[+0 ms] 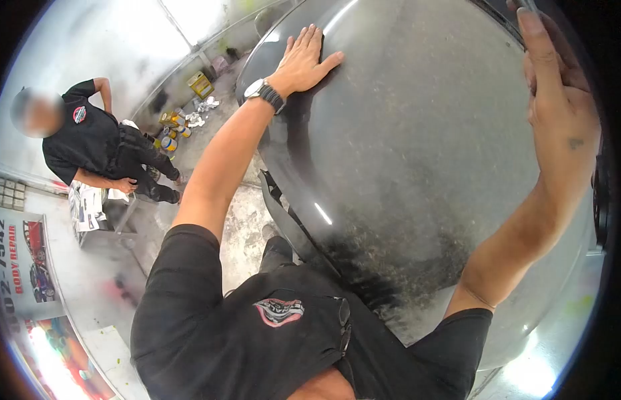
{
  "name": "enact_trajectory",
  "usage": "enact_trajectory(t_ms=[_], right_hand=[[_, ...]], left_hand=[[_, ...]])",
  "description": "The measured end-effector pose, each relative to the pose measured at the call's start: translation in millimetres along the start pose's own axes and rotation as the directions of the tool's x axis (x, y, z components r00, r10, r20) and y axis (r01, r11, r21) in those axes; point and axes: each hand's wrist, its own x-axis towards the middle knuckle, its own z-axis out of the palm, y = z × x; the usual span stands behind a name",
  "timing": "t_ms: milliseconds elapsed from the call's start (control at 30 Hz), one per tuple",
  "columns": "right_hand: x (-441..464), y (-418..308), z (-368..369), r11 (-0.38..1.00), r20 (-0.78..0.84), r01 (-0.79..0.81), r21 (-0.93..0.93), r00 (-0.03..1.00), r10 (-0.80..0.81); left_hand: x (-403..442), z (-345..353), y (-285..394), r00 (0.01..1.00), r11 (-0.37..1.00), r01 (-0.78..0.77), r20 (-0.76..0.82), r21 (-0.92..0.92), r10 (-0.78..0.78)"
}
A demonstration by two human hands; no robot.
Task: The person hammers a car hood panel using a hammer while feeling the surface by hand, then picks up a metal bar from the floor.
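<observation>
A dark grey car body panel (404,133), glossy but dusty and mottled, curves away in front of me and looks like a hood. My left hand (304,63) lies flat on its far left part, fingers stretched out and thumb apart, holding nothing. A watch (265,93) with a dark band is on that wrist. At the upper right, my right hand (557,87) is raised over the panel's right side with its fingers curled. Part of something thin and greyish shows at its fingertips, cut off by the dark rim of the view, so I cannot make out what it is.
A person in black (90,133) stands at the left beside a small table (107,217) with papers. Several paint cans (169,141), a yellow tin (201,85) and crumpled paper (207,105) lie along the wall. A dark trim edge (290,227) borders the panel near my body.
</observation>
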Motion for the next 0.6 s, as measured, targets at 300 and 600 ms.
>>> enact_trajectory(t_ms=[300,600], right_hand=[[11,2,-11,0.998,-0.036,0.048,0.032,0.998,-0.047],[-22,-18,23,0.996,0.177,0.086,0.033,0.98,-0.09]], left_hand=[[-113,-16,-6,0.999,0.999,-0.019,-0.038,-0.036,0.017],[-181,14,96,0.96,0.971,0.237,-0.146,-0.042,-0.24]])
